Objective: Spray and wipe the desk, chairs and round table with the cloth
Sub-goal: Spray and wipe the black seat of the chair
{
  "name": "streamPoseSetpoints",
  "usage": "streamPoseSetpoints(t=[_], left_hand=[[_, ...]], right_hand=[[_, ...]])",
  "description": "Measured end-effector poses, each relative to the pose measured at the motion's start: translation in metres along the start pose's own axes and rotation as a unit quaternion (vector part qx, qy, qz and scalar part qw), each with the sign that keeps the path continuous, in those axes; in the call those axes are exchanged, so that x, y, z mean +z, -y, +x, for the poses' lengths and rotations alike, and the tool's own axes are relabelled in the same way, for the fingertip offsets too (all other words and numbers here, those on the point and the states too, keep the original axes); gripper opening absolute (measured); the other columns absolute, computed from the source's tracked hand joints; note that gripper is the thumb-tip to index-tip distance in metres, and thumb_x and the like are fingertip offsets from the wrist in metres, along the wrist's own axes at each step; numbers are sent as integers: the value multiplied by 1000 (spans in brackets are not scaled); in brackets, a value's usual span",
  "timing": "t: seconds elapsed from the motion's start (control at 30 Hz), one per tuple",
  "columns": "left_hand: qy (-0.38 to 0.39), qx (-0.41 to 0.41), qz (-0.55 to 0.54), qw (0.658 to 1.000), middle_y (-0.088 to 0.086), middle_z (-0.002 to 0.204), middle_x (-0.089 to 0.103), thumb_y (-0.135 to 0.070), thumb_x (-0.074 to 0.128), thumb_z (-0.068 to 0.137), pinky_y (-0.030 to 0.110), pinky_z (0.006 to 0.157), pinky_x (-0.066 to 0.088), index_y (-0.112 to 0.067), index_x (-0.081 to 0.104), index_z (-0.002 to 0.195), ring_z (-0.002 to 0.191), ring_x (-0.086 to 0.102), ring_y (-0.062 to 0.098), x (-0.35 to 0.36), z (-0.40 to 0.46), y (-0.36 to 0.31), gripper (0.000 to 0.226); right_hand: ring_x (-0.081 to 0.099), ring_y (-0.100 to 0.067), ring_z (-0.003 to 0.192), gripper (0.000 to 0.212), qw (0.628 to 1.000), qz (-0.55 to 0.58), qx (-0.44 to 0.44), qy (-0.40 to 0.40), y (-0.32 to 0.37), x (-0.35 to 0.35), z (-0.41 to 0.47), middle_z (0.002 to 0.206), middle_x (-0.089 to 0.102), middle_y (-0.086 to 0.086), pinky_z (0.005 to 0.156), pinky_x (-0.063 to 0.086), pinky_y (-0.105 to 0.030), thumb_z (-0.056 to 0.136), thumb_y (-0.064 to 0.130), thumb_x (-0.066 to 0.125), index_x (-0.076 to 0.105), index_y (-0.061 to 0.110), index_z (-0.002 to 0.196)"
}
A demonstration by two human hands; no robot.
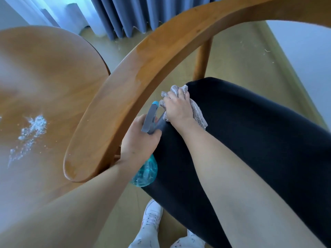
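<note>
Right hand: right hand [177, 108] lies palm-down on the crumpled grey cloth [197, 113], fingers curled into its folds, pressing it against the near edge of the seat.
Left hand: left hand [139, 140] is wrapped around the neck of the spray bottle, just beside the right hand.
Round table: round wooden table [44, 72] fills the left side, with a patch of white spray foam [30, 131] on its top.
Chair: wooden chair with a curved armrest rail [125, 83] arching over both hands; its black cushioned seat [259, 131] spreads to the right.
Spray bottle: translucent teal spray bottle with a grey trigger head [151, 119], body hanging below the left hand against the seat's edge.
Floor: tan floor [241, 56], with blue pleated curtains [125, 15] at the top.
Shoe: white shoe [152, 217] below the seat.
</note>
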State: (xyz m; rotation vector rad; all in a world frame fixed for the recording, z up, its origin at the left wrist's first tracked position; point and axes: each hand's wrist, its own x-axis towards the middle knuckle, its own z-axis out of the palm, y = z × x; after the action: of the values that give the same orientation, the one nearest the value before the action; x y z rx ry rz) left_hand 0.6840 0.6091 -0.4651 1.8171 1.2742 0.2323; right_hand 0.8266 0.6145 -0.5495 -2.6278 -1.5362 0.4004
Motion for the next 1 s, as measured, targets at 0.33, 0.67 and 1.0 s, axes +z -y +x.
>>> streamPoseSetpoints(t=[0.33,0.67,1.0], left_hand=[[12,5,-13,1000,1,84,59,-8,61,81,53,72,55,-45,48,73,75,63,33,30,12,-34,40],[81,24,-15,996,7,67,51,-21,49,60,58,66,53,-10,60,88,68,59,44,90,7,-89,32],[133,35,19,990,4,81,63,-10,57,77,52,72,56,-29,60,83,74,63,37,119,-3,-115,20]], right_hand=[[24,-34,138,30,997,37,40,-55,-73,-13,11,141,41,-5,116,11,-47,92,-2,39,54,9,117],[26,-30,136,36,993,69,64,-70,-124,-15,-7,145,37,1,113,18,-42,91,10,50,51,16,126],[15,-33,142,62,980,82,167,-71,-182,-23,-58,150,27,-1,117,11,-41,85,1,58,37,17,141]])
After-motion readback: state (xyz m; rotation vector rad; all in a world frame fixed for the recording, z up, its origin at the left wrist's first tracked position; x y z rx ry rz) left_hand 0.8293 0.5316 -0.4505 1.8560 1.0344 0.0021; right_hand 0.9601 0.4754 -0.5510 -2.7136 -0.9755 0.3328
